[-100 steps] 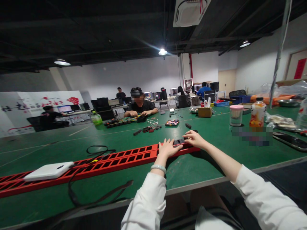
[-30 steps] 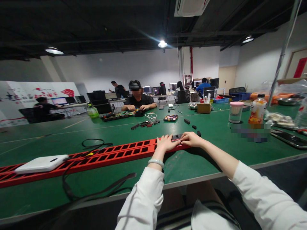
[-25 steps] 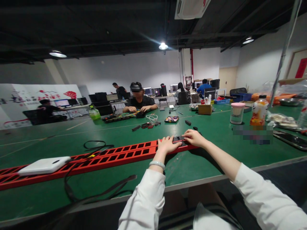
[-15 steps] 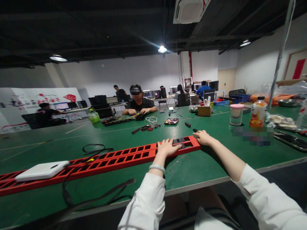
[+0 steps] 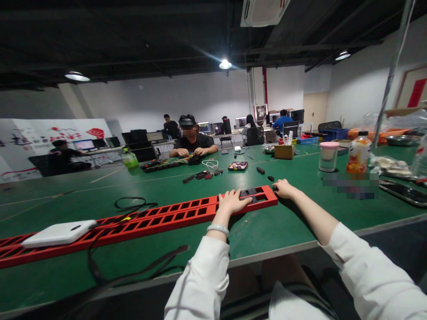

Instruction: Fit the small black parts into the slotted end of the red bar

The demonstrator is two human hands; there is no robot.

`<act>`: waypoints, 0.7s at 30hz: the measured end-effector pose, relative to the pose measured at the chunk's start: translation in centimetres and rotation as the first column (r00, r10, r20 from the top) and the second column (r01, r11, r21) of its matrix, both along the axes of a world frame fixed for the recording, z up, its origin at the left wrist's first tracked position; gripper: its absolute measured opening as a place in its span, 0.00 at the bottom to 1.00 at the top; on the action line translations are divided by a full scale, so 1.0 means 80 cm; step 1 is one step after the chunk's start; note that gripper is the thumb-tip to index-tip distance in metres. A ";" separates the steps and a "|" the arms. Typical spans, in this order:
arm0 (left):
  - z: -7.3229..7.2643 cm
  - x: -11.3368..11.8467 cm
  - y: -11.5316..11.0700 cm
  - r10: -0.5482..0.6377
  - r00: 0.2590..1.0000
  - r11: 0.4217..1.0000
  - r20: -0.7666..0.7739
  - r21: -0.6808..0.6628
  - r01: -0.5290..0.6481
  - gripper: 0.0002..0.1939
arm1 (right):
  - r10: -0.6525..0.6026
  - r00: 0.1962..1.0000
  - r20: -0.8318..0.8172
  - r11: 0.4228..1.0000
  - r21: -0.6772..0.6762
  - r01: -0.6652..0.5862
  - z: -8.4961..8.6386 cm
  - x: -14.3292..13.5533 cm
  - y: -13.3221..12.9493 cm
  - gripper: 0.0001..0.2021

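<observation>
A long red slotted frame [image 5: 187, 214] lies across the green table. My left hand [image 5: 231, 202] rests on it near its right end, fingers spread, beside the dark blocks [image 5: 248, 193] set in its slots. Just past that end is my right hand [image 5: 286, 189], fingers drawn together at the table on a small black piece, mostly hidden by the fingertips. Another small black block [image 5: 271, 178] lies just beyond the right hand, and a longer black block [image 5: 260, 170] sits farther back.
On the frame's left part lie a white power bank [image 5: 60, 233] and a black cable [image 5: 133, 204]. Dark pieces [image 5: 203, 175] and a patterned box [image 5: 238, 166] lie ahead. To the right stand a pink-lidded jar [image 5: 328, 158] and a bottle [image 5: 358, 153]. A co-worker [image 5: 191, 142] sits opposite.
My right hand has shifted slightly right, away from the small black block, which now shows apart from the fingers. My left hand stays on the frame.
</observation>
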State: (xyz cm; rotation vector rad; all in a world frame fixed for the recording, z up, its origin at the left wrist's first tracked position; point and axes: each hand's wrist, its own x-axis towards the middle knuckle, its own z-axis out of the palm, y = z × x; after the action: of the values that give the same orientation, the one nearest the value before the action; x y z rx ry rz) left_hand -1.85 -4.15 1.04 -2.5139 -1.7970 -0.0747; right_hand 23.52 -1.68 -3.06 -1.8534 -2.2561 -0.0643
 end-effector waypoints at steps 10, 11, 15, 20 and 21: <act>0.001 0.002 0.000 0.003 1.000 1.000 -0.010 -0.003 -0.003 0.45 | -0.036 0.985 -0.167 0.993 0.103 0.054 0.004 0.007 0.000 0.18; 0.001 0.002 0.000 0.004 1.000 1.000 -0.010 -0.003 -0.004 0.45 | -0.033 0.976 -0.215 0.985 0.157 0.068 0.006 0.007 -0.001 0.20; 0.000 0.002 0.000 0.007 1.000 1.000 -0.005 -0.001 -0.007 0.45 | 0.097 0.917 -0.387 0.945 0.325 0.037 0.017 0.001 -0.010 0.26; -0.001 0.002 -0.001 0.004 1.000 1.000 0.005 0.002 -0.004 0.44 | 0.315 0.835 -0.451 0.918 0.367 -0.148 0.023 -0.022 -0.025 0.26; -0.001 0.002 -0.001 0.005 1.000 1.000 0.005 -0.001 -0.005 0.44 | 0.340 0.823 -0.454 0.915 0.362 -0.178 0.023 -0.026 -0.028 0.25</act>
State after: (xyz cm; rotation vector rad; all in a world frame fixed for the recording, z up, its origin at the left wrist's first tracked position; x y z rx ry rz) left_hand -1.69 -4.20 0.94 -2.5115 -1.8060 -0.0800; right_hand 21.42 -3.89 -1.24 -1.2047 -1.9621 0.1073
